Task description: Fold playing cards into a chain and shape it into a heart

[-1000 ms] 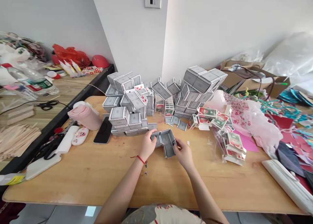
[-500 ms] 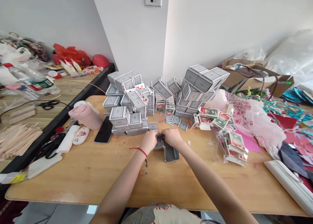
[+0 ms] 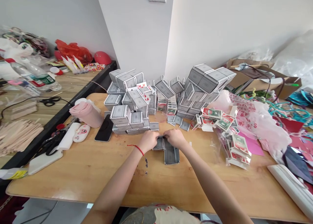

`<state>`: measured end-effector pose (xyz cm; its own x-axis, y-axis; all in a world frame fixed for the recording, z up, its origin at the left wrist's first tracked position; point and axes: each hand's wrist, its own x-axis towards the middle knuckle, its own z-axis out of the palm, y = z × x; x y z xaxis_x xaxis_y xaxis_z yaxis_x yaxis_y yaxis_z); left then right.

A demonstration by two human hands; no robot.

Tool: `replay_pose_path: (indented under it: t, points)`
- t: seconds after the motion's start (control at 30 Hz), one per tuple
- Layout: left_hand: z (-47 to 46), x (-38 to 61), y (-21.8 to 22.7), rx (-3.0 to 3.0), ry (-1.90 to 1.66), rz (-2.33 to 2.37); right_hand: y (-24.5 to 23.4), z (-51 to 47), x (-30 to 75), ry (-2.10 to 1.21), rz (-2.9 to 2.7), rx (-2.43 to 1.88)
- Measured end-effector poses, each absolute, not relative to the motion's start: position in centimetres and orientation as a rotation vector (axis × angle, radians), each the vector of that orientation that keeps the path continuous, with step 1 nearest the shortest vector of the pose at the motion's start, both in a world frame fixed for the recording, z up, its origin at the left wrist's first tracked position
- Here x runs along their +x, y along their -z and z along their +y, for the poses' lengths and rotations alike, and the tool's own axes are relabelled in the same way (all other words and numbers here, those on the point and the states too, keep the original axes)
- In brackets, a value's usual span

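Observation:
Before me on the table lies an open tray-like box made of grey-backed playing cards (image 3: 171, 156), its hollow side up. A smaller folded-card section (image 3: 158, 144) adjoins it on the left. My left hand (image 3: 149, 141) pinches the far edge of this card piece. Close beside it, my right hand (image 3: 175, 138) is closed on the same far edge, at the top of the longer box. The fingertips of both hands nearly meet, and they partly hide the edge. Just beyond, finished-looking card blocks (image 3: 119, 115) are stacked.
More card blocks (image 3: 202, 78) rise at the back right. Red-and-green card packs (image 3: 237, 147) lie to the right, near a pinkish plastic bag (image 3: 254, 119). On the left are a black phone (image 3: 103, 128), a pink cup (image 3: 89, 114) and black scissors (image 3: 55, 144). A white case (image 3: 288, 188) rests at the right edge.
The view has shifted slightly. Both hands keep their grip on the card piece's far edge, with only a small shift of the fingers.

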<state>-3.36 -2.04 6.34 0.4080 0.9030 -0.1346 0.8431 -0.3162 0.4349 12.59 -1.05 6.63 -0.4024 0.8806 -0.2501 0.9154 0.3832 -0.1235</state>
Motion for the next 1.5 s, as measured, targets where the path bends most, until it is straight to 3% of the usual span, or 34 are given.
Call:
replay_pose_path:
  t: [0.27, 0.67, 0.87, 1.0, 1.17, 1.33, 1.5]
  points:
    - [-0.9, -1.9, -6.7, 2.358, 0.083, 1.526, -6.8, -1.7, 12.0, 0.323, 2.506, 1.602]
    - [-1.1, -1.5, -7.2, 2.411, 0.116, 1.452, -6.9, -1.3, 12.2, 0.318, 2.531, 1.476]
    - [-1.5, -1.6, -7.4, 2.367, 0.124, 1.550, -6.9, -1.5, 11.4, 0.292, 2.456, 1.717]
    - [-2.7, -1.7, -7.5, 2.310, 0.132, 1.628, -7.1, -1.7, 14.0, 0.452, 2.447, 2.134]
    - [-4.8, -2.7, -8.2, 2.203, 0.132, 1.692, -6.6, -3.0, 16.9, 0.864, 2.389, 2.102]
    - [-3.4, -2.1, -8.3, 2.305, -0.268, 1.612, -5.8, -3.4, 16.0, 0.847, 2.394, 2.130]
    - [-0.4, 0.2, -7.3, 2.466, -0.097, 1.402, -5.4, -2.6, 14.7, 0.837, 2.432, 2.108]
